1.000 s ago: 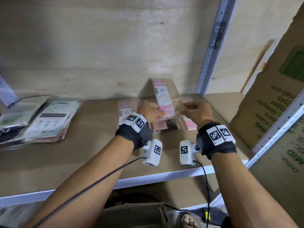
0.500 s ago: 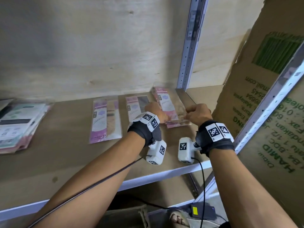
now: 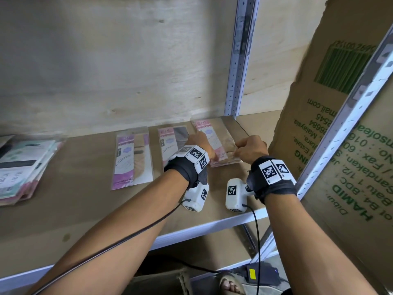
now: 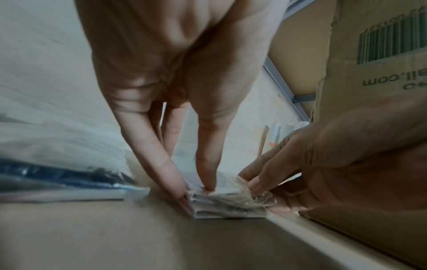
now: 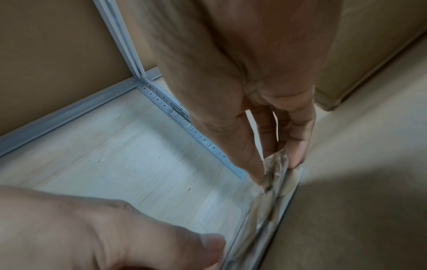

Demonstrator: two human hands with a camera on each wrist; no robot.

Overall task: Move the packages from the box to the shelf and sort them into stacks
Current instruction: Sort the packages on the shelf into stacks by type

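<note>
A pink package stack [image 3: 214, 141] lies flat at the right end of the wooden shelf [image 3: 85, 205]. My left hand [image 3: 205, 145] holds its near left corner, thumb along the side and a finger on top [image 4: 208, 175]. My right hand [image 3: 238, 150] pinches the clear plastic at its near right corner [image 5: 277, 169]. In the left wrist view the stack [image 4: 221, 206] shows several layers. A pink package [image 3: 170, 139] and a purple package [image 3: 131, 158] lie singly to the left.
A pile of teal and pink packages [image 3: 25, 167] sits at the shelf's left end. A large cardboard box [image 3: 331, 124] leans at the right, behind a grey metal post [image 3: 240, 60]. Plywood backs the shelf. A sandalled foot [image 3: 229, 284] shows below.
The pink package that both hands held up tilted a second ago has come down flat onto the right-hand stack. Both hands have kept hold of it.
</note>
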